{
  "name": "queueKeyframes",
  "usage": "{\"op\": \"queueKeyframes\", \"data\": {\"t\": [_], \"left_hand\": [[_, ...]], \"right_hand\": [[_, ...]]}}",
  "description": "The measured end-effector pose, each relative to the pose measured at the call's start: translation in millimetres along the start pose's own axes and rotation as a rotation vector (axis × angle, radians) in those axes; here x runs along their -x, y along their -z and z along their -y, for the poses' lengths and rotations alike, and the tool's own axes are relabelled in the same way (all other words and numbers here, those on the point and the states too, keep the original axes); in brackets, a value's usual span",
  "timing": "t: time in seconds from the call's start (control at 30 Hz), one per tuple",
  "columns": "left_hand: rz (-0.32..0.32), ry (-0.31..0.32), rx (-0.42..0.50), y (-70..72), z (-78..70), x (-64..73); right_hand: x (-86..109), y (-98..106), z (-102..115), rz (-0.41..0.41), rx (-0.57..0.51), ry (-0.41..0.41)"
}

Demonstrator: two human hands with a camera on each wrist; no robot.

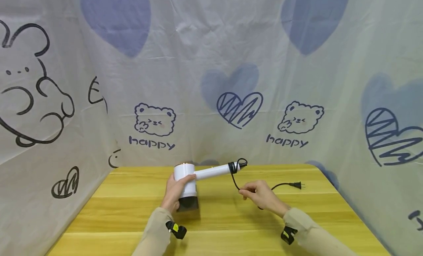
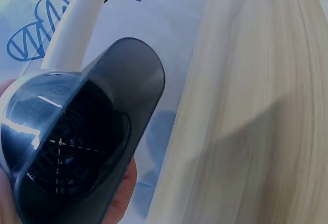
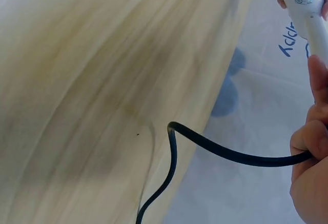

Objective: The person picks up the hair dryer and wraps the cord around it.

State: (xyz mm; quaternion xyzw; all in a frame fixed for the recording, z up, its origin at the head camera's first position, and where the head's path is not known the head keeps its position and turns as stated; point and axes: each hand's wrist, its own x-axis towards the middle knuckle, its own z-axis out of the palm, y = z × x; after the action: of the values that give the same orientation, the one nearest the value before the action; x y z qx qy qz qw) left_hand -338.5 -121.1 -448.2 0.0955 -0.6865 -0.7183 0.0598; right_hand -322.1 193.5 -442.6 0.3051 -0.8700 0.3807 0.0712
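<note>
At the near side of the bench (image 1: 115, 215), flat and wood-grained, seeing two beige sleeves (image 1: 152, 230), matte cloth, with a black wrist camera (image 1: 178, 231) at each cuff. Mind catching cord on those.

Just beyond, got left hand (image 1: 173, 192) clamped round the barrel of the white hair dryer (image 1: 185, 179), left of centre over the bench, handle running rightward. Want that grip firm, dryer steady. Looks like hard glossy plastic, cylindrical, with a dark smoky nozzle (image 2: 136, 73) flattened into a see-through lip.

To the right, pinching black cord (image 1: 235, 180) with thumb and fingers of right hand (image 1: 262, 197). Smooth, round, rubbery-looking, bend-holding; so feed with light, even tension, no kinks. Watch slack below that hand and the two-pin plug (image 1: 296, 184) farther right; could snag.

Further out, see slim handle (image 1: 211, 172) with cord turns bunched near its end, plus a loose loop by the ribbed strain relief (image 1: 243, 164). Winding or unwinding: can't tell. Either way, go round square to the handle, no crossing, no yanking the ribs.

At back, thin wrinkled cloth (image 1: 191, 65) printed with blue hearts (image 1: 115, 25).
</note>
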Motion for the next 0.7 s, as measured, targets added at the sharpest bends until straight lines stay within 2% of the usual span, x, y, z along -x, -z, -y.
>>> {"op": "queueKeyframes", "data": {"t": [0.1,0.17,0.23,0.4,0.47,0.6,0.63,0.7], "left_hand": [[0.000,0.016,0.011,-0.4,0.8,-0.9],[-0.002,0.027,0.012,-0.2,1.1,-1.4],[0.001,0.037,0.018,0.1,0.8,-1.7],[0.033,0.027,0.043,0.9,-1.6,-1.3],[0.052,0.025,0.050,1.2,-2.3,-1.1],[0.086,0.027,0.055,2.9,-3.4,0.1],[0.094,0.032,0.057,3.1,-3.1,-0.3],[0.105,0.036,0.052,4.0,-3.3,0.7]], "right_hand": [[2.7,0,-2,0.041,-0.013,0.008],[3.2,0,-4,0.085,-0.033,-0.019],[1.5,0,-7,0.123,-0.047,-0.073],[-6.9,1,-21,0.168,-0.135,-0.277],[-9.1,3,-28,0.196,-0.210,-0.336],[-11.2,6,-39,0.277,-0.334,-0.376],[-11.5,7,-40,0.287,-0.346,-0.390],[-12.5,9,-43,0.283,-0.302,-0.411]]}}
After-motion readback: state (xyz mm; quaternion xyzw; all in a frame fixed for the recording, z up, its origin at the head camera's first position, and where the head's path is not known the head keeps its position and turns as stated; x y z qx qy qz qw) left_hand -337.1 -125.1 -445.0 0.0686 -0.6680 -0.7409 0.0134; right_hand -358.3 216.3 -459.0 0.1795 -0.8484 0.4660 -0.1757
